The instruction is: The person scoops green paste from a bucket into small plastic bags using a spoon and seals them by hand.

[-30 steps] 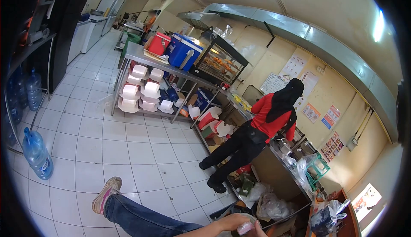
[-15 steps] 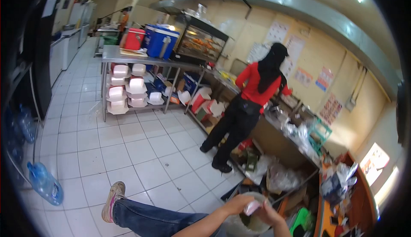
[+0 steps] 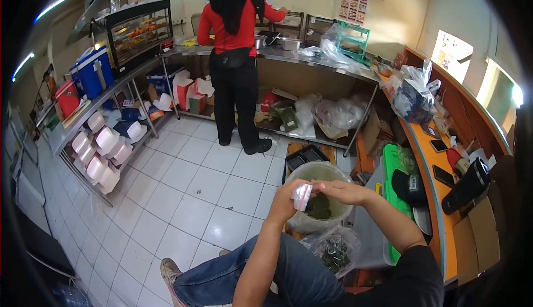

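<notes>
A small shiny silver-and-pink packet (image 3: 302,196) hangs from my left hand (image 3: 283,200), whose fingers are closed around it. My right hand (image 3: 343,192) comes in from the right, its fingertips meeting the left ones at the packet's upper edge; the exact grip there is partly hidden. Both hands are over a large whitish tub (image 3: 325,169) standing beyond my knees. Dark green leaves (image 3: 319,207) show inside the tub. Just in front of it lies a clear plastic bag (image 3: 336,251) with more greens.
A co-worker in a red top (image 3: 230,26) stands at the steel counter (image 3: 333,63). To the right, a green lid (image 3: 391,179) and a dark cap (image 3: 410,187) lie below an orange ledge (image 3: 438,157) with phones and a black tumbler (image 3: 466,186). White boxes (image 3: 106,139) fill the left shelf.
My view has swung right and levelled, so the tub now sits nearer the middle. The packet stays in my hands over the tub. The co-worker's arm now reaches out to the right.
</notes>
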The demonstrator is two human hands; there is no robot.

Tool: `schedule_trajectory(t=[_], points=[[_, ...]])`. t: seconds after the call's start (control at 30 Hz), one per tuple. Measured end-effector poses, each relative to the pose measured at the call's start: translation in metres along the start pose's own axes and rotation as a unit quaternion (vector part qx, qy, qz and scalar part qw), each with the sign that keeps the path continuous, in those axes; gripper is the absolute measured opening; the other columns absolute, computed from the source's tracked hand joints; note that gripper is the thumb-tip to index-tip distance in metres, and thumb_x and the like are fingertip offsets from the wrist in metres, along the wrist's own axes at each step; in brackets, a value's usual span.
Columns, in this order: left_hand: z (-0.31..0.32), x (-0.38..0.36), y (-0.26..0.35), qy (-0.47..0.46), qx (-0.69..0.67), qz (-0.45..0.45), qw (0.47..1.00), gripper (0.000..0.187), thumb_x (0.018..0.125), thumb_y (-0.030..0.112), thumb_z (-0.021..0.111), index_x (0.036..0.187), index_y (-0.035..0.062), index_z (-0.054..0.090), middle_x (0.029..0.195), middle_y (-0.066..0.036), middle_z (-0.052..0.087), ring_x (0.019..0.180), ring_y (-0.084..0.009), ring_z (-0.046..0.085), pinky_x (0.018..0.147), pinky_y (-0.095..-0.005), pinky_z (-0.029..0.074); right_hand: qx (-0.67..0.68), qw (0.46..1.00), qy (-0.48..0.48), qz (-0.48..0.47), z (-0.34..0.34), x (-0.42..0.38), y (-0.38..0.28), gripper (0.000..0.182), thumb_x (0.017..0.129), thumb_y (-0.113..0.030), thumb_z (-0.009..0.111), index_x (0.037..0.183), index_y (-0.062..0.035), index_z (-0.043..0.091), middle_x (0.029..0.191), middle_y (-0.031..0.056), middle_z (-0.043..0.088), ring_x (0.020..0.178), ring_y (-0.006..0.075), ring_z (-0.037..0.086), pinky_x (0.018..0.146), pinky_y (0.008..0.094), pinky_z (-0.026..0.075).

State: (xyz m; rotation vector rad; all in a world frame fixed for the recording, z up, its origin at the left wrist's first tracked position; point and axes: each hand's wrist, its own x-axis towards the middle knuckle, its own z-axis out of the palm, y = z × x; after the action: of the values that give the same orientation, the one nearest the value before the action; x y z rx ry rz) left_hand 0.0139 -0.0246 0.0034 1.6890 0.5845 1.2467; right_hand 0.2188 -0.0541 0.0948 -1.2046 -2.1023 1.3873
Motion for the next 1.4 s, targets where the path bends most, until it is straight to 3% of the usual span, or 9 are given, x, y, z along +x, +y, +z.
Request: schedule_trajectory(t=[0.2,0.3,0.4,0.63,0.83,0.9,1.03,1.27,1.4], points=[[-0.008,0.003,0.024,0.104,-0.007,-0.028,0.994,0.031,0.079,0.011,0.081,0.104,0.0010,0.065,0.094,-0.008,0.071,0.085,-0.0158,0.068,0.076,-0.0274,0.052,-0.242,0.914,0.297,-0.133,-0.020,-0.006,-0.024,0.022,0.091,-0.019,0.063,0.097,0.0007,0.069,0.105,0.0143,0.070,0.100,0.0284,0.067,0.090,0.0371,0.051],[-0.007,0.001,0.023,0.106,0.016,-0.041,0.993,0.033,0.079,0.015,0.081,0.106,0.0043,0.065,0.098,-0.008,0.071,0.089,-0.0141,0.066,0.079,-0.0289,0.051,-0.347,0.914,0.171,0.123,-0.030,0.009,0.014,0.025,0.089,-0.022,0.065,0.102,-0.0017,0.068,0.099,0.0154,0.069,0.094,0.0304,0.066,0.083,0.0370,0.051],[-0.006,0.001,0.015,0.141,-0.006,-0.025,0.990,0.030,0.080,0.012,0.080,0.104,0.0016,0.065,0.098,-0.009,0.070,0.090,-0.0144,0.067,0.078,-0.0271,0.051,-0.317,0.945,0.074,0.003,-0.022,0.027,0.088,0.033,0.088,-0.024,0.064,0.115,-0.0045,0.064,0.100,0.0165,0.069,0.096,0.0322,0.066,0.084,0.0394,0.050],[-0.012,-0.001,0.012,0.159,0.027,-0.029,0.986,0.033,0.081,0.016,0.080,0.106,-0.0006,0.065,0.101,-0.010,0.070,0.089,-0.0163,0.067,0.080,-0.0293,0.051,-0.317,0.942,-0.089,0.063,0.013,0.077,0.110,0.038,0.085,-0.015,0.065,0.121,-0.0059,0.063,0.120,0.0190,0.064,0.111,0.0343,0.060,0.096,0.0415,0.046],[-0.013,0.002,0.017,0.170,0.039,-0.053,0.983,0.035,0.082,0.016,0.079,0.108,-0.0023,0.065,0.099,-0.010,0.070,0.087,-0.0149,0.066,0.080,-0.0276,0.050,-0.278,0.940,-0.195,-0.039,0.024,0.100,0.153,0.026,0.083,-0.016,0.067,0.105,-0.0035,0.068,0.091,0.0179,0.069,0.087,0.0347,0.066,0.078,0.0443,0.050],[-0.013,0.003,0.012,0.175,0.029,-0.050,0.983,0.035,0.082,0.017,0.079,0.109,-0.0022,0.065,0.098,-0.010,0.070,0.087,-0.0148,0.066,0.080,-0.0275,0.050,-0.301,0.938,-0.090,-0.147,0.021,0.096,0.158,0.019,0.082,-0.018,0.068,0.095,-0.0028,0.069,0.079,0.0170,0.067,0.077,0.0359,0.065,0.071,0.0461,0.049],[-0.012,0.007,0.014,0.186,0.049,-0.037,0.981,0.035,0.083,0.017,0.079,0.109,-0.0020,0.066,0.096,-0.009,0.070,0.088,-0.0149,0.065,0.080,-0.0275,0.050,-0.270,0.952,0.129,-0.058,0.011,0.076,0.128,0.016,0.078,-0.018,0.070,0.082,-0.0026,0.067,0.080,0.0174,0.067,0.078,0.0375,0.064,0.073,0.0456,0.050],[-0.009,0.009,0.008,0.172,0.037,-0.054,0.983,0.033,0.083,0.017,0.079,0.107,-0.0017,0.066,0.096,-0.010,0.070,0.088,-0.0153,0.065,0.080,-0.0279,0.050,-0.304,0.946,0.105,0.046,0.009,0.049,0.118,0.012,0.077,-0.014,0.067,0.083,-0.0038,0.067,0.079,0.0191,0.066,0.077,0.0389,0.063,0.073,0.0468,0.051],[-0.009,0.010,0.005,0.182,0.044,-0.050,0.981,0.032,0.083,0.017,0.078,0.106,-0.0018,0.066,0.096,-0.010,0.070,0.088,-0.0159,0.065,0.081,-0.0283,0.050,-0.248,0.946,0.209,0.010,0.017,0.060,0.112,0.012,0.077,-0.015,0.068,0.085,-0.0059,0.068,0.080,0.0168,0.067,0.077,0.0366,0.065,0.072,0.0456,0.051]])
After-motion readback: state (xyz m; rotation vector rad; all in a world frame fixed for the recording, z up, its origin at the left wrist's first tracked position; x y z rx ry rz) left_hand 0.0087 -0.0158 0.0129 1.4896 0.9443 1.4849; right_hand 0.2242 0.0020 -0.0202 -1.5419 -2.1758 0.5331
